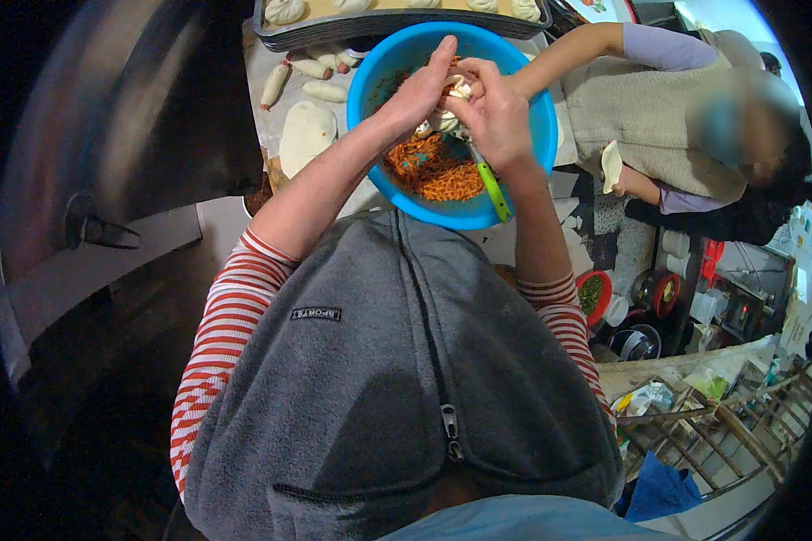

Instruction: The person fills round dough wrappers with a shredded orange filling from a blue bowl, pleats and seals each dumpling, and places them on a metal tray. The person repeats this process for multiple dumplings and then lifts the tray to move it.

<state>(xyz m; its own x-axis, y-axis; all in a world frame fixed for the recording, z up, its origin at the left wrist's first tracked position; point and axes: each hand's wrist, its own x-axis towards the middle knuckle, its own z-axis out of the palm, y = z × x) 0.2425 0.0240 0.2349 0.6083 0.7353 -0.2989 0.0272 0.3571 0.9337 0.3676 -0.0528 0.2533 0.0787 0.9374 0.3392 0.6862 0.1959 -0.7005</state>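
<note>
A pleated dough bun (446, 120) is held between my two hands above a blue plastic basin (360, 88). My left hand (416, 95) cups it from the left, thumb pointing up. The fingers of my right hand (497, 111) pinch the gathered dough near its top. Shredded orange filling (446, 182) lies in the basin below. A spoon with a green handle (491, 188) leans against the basin's near right wall; its upper end is partly hidden by my right hand.
Flat dough wrappers (308, 132) and sausages wrapped in dough (274, 84) lie left of the basin. Behind it, stacked trays (331, 27) carry buns (284, 10). At right, a person (636, 115) reaches one arm toward the basin and holds a dough wrapper (610, 167).
</note>
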